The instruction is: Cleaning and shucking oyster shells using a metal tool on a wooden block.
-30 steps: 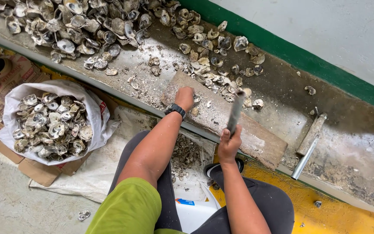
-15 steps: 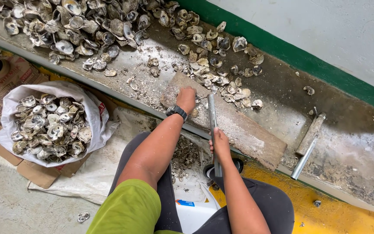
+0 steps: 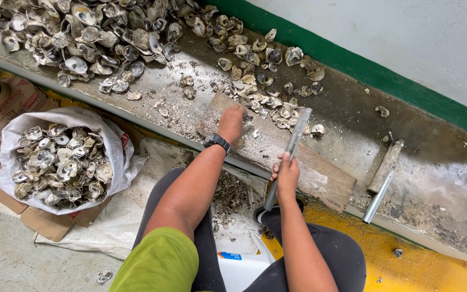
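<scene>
left hand (image 3: 231, 122): fingers were curled shut over a small grey oyster shell (image 3: 247, 118), pinning it to the worn wooden board (image 3: 298, 162), apparently to keep it steady.
right hand (image 3: 287, 173): fingers were wrapped closed around the long grey metal bar (image 3: 289, 151) at mid-shaft, its upper end raised and tilted over the board.
shell position: just beside the left fingertips, near the bar's upper end, apart from the right hand.
board: lay flat on the gritty concrete surface (image 3: 352, 108), edged by loose shells.
shell heap (image 3: 109, 32): spread along the surface's far side, within reach.
white sack (image 3: 60, 162): stood open on the floor, full of shells.
spare metal pipe (image 3: 380, 181): lay right of the board.
</scene>
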